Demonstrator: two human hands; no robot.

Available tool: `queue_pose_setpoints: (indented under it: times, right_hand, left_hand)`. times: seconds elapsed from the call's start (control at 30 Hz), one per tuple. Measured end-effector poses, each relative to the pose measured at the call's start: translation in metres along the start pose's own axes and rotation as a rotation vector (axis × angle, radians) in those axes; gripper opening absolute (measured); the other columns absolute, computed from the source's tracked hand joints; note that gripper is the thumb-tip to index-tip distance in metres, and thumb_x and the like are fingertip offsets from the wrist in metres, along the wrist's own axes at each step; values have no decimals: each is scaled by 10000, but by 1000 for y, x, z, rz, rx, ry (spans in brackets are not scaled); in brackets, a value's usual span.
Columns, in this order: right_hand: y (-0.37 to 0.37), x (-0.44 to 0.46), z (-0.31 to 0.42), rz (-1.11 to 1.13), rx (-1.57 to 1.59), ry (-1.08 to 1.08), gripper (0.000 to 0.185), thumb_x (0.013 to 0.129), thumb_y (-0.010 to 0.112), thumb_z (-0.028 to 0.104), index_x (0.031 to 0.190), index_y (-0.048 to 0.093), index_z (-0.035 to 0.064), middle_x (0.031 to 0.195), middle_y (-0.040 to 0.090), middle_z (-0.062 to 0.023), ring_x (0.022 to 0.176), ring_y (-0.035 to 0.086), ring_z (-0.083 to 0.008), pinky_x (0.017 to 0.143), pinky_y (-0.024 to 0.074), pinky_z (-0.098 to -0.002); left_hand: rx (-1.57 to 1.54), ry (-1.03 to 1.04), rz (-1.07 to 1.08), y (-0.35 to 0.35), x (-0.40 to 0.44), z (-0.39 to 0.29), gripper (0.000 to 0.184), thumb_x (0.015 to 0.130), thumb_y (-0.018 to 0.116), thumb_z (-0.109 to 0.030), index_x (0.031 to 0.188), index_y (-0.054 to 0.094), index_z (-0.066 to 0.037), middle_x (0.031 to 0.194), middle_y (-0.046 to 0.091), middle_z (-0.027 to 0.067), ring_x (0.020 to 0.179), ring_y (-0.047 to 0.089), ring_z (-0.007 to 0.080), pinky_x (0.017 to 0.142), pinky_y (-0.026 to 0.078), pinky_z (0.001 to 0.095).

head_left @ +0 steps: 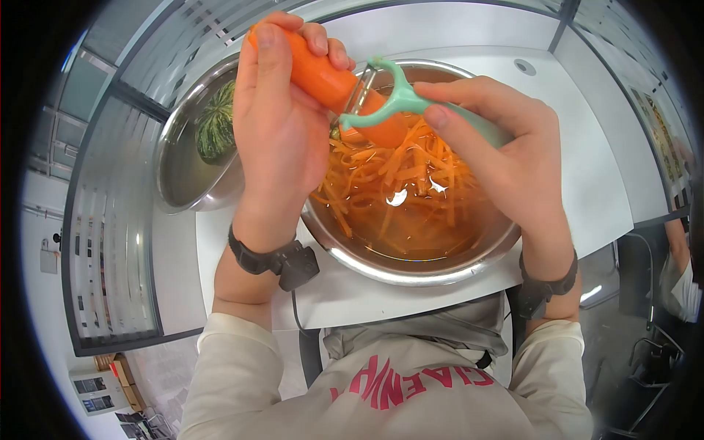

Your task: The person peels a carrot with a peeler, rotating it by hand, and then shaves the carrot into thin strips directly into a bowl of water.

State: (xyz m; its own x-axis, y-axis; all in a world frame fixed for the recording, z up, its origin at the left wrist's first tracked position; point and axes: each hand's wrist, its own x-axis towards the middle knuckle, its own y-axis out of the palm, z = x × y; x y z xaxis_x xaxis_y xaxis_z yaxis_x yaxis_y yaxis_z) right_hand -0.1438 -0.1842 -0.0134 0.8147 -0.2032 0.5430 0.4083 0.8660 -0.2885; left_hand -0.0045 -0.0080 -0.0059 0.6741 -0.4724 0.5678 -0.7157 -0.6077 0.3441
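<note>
An orange carrot (312,70) is gripped at its upper end by my left hand (282,110), tilted down to the right over a metal bowl (411,277). My right hand (506,139) holds a mint-green Y-shaped peeler (400,99) by its handle, fingers closed round it. The peeler's blade lies across the carrot near its middle. Below, many thin carrot strips (418,165) lie in orange-tinted water inside the bowl. The carrot's lower end hangs just above the strips; whether it touches them I cannot tell.
To the left, a second metal bowl (172,165) holds a green striped squash (215,125), partly hidden behind my left hand. Both bowls stand on a white table (579,132) bounded by partition panels. Another person's arm (678,246) shows at the far right edge.
</note>
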Motion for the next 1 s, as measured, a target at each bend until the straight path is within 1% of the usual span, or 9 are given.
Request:
queue_pose_setpoints:
  times: [0.23, 0.33, 0.53, 0.63, 0.73, 0.8, 0.87, 0.97, 1.0]
  right_hand:
    - [-11, 2, -3, 86, -68, 43, 185, 926, 735, 67, 1078, 772, -32, 991, 775, -85, 922, 691, -124, 850, 521, -272]
    - [-11, 5, -20, 86, -87, -45, 199, 871, 759, 127, 1048, 784, 39, 859, 759, -130, 725, 696, -221, 721, 535, -313]
    - [-12, 8, -29, 140, -559, -57, 214, 841, 768, 164, 1039, 794, 86, 816, 735, -151, 701, 675, -362, 687, 543, -370]
    - [-17, 7, -23, 30, -671, -74, 209, 871, 752, 65, 1076, 771, 33, 860, 762, -123, 751, 726, -211, 752, 549, -305]
    - [-17, 7, -16, -61, -328, -31, 196, 867, 769, 99, 1062, 785, 83, 741, 723, -85, 591, 638, -168, 588, 476, -283]
    - [-21, 7, -15, -29, -228, 21, 190, 884, 765, 81, 1072, 778, 58, 717, 695, -37, 609, 592, -90, 585, 434, -238]
    - [-23, 6, -11, -10, -95, 85, 193, 907, 755, 79, 1093, 768, 28, 790, 712, -30, 703, 613, -72, 662, 453, -228]
    - [-17, 3, 3, 17, 66, 148, 214, 935, 736, 82, 1128, 752, -10, 973, 772, -70, 882, 703, -115, 824, 532, -252]
    - [-15, 1, 6, 39, 60, 133, 214, 935, 732, 70, 1132, 749, -13, 985, 772, -76, 890, 703, -115, 830, 531, -251]
  left_hand:
    - [-95, 28, -17, -9, 6, -2, 291, 1130, 429, -360, 1173, 501, -81, 997, 535, 69, 925, 553, 219, 925, 491, 410]
    - [-168, 95, -3, -24, 14, -9, 285, 1134, 413, -358, 1173, 503, -91, 995, 533, 61, 918, 544, 220, 918, 483, 425]
    - [-200, 142, 4, -27, 17, -27, 285, 1137, 406, -361, 1155, 519, -100, 970, 529, 49, 908, 539, 219, 906, 476, 438]
    - [-224, 106, 34, -27, 17, -25, 267, 1129, 439, -353, 1127, 536, -104, 949, 527, 40, 887, 526, 202, 896, 466, 408]
    - [-241, 57, 71, -25, 16, -26, 259, 1121, 458, -367, 1089, 559, -131, 908, 514, 24, 845, 482, 189, 886, 422, 383]
    - [-245, 45, 92, -29, 16, -23, 263, 1120, 458, -377, 1083, 555, -135, 901, 511, 18, 844, 482, 185, 881, 420, 380]
    - [-200, 47, 63, -28, 15, -20, 280, 1123, 444, -394, 1074, 546, -137, 893, 506, 11, 842, 480, 182, 878, 420, 380]
    - [-160, 29, 49, -22, 12, -15, 310, 1127, 420, -420, 1065, 533, -138, 889, 499, 7, 840, 478, 179, 876, 421, 382]
    - [-150, 21, 49, -19, 11, -13, 321, 1129, 412, -429, 1063, 528, -138, 888, 497, 6, 840, 478, 178, 876, 421, 383]
